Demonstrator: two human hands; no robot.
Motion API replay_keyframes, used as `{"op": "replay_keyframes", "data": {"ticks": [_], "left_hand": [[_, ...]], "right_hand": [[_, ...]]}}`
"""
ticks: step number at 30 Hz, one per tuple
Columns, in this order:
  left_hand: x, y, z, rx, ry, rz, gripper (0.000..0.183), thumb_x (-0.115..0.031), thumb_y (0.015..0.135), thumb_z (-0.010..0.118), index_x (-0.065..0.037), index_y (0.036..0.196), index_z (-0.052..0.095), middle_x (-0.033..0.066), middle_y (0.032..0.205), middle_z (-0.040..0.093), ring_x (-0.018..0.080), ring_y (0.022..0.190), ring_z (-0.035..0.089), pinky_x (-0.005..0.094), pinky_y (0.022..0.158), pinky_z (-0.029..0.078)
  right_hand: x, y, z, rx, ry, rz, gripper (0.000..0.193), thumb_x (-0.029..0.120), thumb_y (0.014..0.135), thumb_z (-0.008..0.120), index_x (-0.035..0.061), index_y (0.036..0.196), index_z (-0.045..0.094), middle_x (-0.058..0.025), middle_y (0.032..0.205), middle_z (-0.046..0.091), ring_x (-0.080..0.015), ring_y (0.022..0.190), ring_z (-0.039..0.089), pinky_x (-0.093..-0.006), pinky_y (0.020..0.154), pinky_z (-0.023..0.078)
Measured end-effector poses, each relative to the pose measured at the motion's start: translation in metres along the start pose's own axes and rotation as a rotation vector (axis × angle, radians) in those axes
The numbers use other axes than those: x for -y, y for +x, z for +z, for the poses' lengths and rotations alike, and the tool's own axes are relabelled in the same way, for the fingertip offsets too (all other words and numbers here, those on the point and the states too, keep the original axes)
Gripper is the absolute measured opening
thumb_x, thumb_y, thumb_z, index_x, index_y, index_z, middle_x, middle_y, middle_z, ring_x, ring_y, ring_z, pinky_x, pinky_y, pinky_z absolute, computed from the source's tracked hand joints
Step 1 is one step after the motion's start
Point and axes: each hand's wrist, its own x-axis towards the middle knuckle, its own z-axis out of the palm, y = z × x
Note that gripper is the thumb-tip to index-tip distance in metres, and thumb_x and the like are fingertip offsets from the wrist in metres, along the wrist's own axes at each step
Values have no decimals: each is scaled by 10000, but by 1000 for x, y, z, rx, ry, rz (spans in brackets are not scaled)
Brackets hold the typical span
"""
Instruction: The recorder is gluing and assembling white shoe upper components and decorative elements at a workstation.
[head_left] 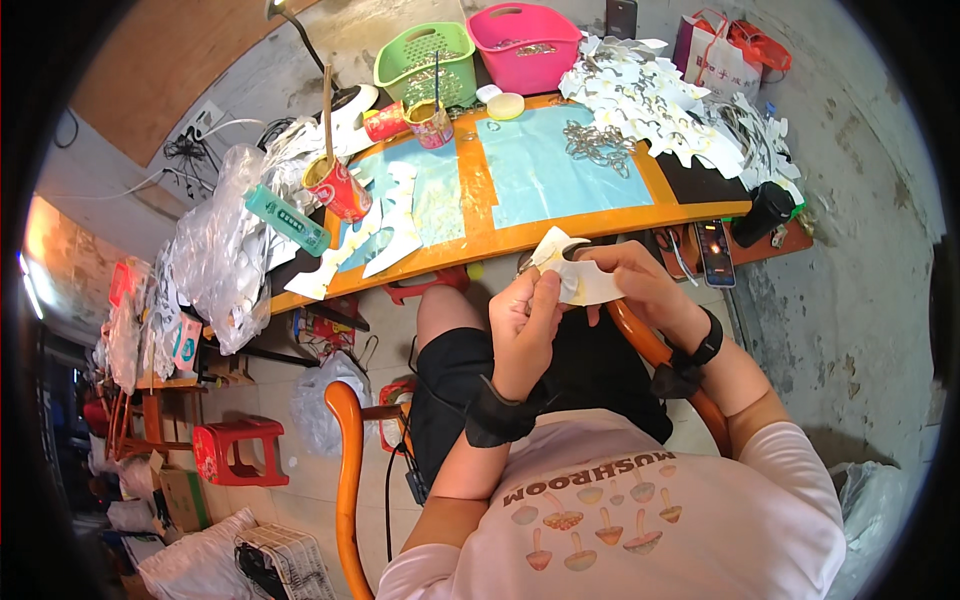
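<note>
Just in front of the table's near edge, I hold a white cut-out piece (592,287) with curved edges and yellowish stains up between both hands. My left hand (527,325) pinches its left part between thumb and fingers. My right hand (640,283) has its fingers closed on the right part, partly behind it. On the table's left, similar white pieces (395,240) lie on a pale blue sheet. A tangle of thin metal rings (600,145) rests on the right blue sheet (545,180). A large heap of white pieces (650,95) sits at the far right.
Green (428,68) and pink (525,45) baskets of small metal parts stand at the back. Open tins (340,192) holding sticks stand left, near a teal box (287,222). A phone (714,252) and black cup (765,215) are right. Wooden chair arms (347,480) flank me.
</note>
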Motion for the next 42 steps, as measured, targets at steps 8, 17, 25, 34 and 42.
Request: {"op": "replay_keyframes", "data": {"ticks": [8, 17, 25, 34, 42], "left_hand": [[-7, -3, 2, 37, -61, -110, 294, -221, 1042, 483, -35, 838, 585, -75, 573, 390, 4, 470, 278, 179, 459, 262], [0, 0, -5, 80, -234, -122, 325, -259, 1035, 494, -3, 860, 592, -65, 541, 362, 25, 450, 296, 207, 521, 394], [0, -4, 0, -26, -63, 28, 309, -228, 1032, 512, -37, 793, 558, -44, 601, 440, 9, 506, 337, 185, 462, 263], [4, -5, 1, -25, -104, -3, 324, -214, 1027, 526, -42, 753, 531, -54, 621, 443, 5, 529, 334, 188, 470, 272], [1, -3, -5, 43, 78, 69, 302, -155, 1015, 537, -46, 734, 512, -57, 597, 431, 12, 499, 329, 203, 478, 335]], "right_hand": [[6, -2, 7, -34, -251, 66, 194, 160, 908, 691, 8, 1025, 659, -5, 888, 644, -47, 780, 587, -212, 658, 489], [-6, 1, 5, 14, -138, 23, 203, 144, 903, 696, 3, 1033, 633, -7, 905, 620, -68, 790, 595, -220, 705, 483], [2, -1, 14, -82, -110, -5, 244, 165, 905, 674, -25, 1054, 641, -14, 962, 640, -51, 851, 578, -234, 752, 478], [-3, -2, 10, -89, -331, -66, 151, 87, 915, 624, -8, 1032, 636, 0, 912, 626, -41, 807, 541, -221, 708, 434], [-6, -8, -7, -102, -18, -86, 187, 85, 918, 633, -28, 1067, 639, -71, 1042, 636, -96, 973, 578, -245, 807, 453]]}}
